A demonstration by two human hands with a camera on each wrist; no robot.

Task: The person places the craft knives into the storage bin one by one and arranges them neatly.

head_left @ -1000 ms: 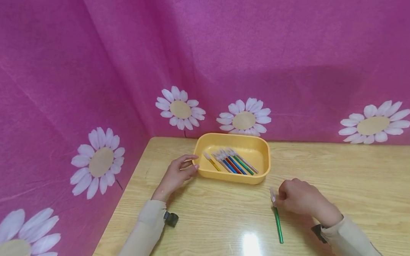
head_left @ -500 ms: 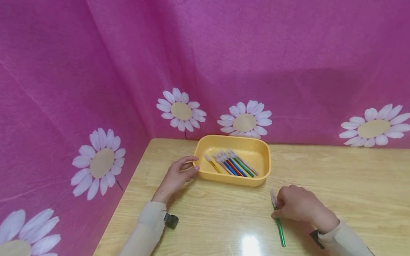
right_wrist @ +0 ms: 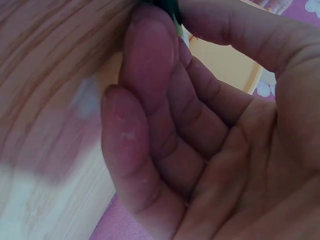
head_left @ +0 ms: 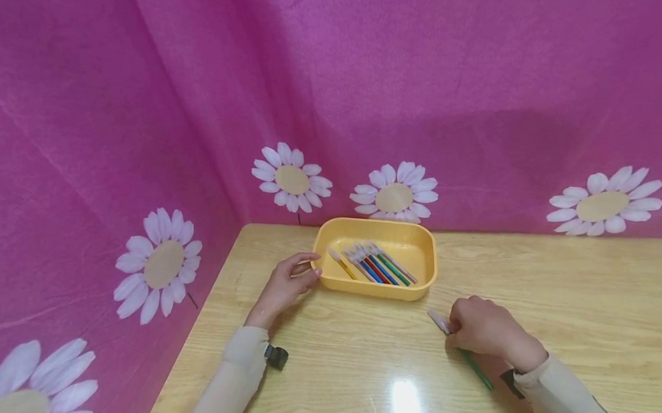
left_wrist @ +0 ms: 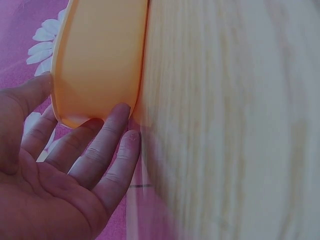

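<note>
A yellow plastic tray (head_left: 372, 288) stands at the back of the table, with several slim pens (head_left: 384, 267) in different colours lying in it. At its left end, my left hand (head_left: 283, 287) touches the wall with fingers loosely extended. The left wrist view has those fingertips (left_wrist: 119, 112) against the end of the tray (left_wrist: 100, 55) and the thumb at its rim. In front of the tray and to its right, my right hand (head_left: 483, 327) pinches a green pen (head_left: 477, 369) with a pale cap. Only a bit of that pen (right_wrist: 170, 7) shows in the right wrist view.
A wooden table (head_left: 347, 349) carries everything, with a bright reflection near its front. Pink cloth (head_left: 453, 82) printed with white daisies hangs right behind the tray and along the left side.
My right hand has taken hold of the green pen and turned it, so its capped end points further left and its lower end lies further right. My left hand stays at the tray.
</note>
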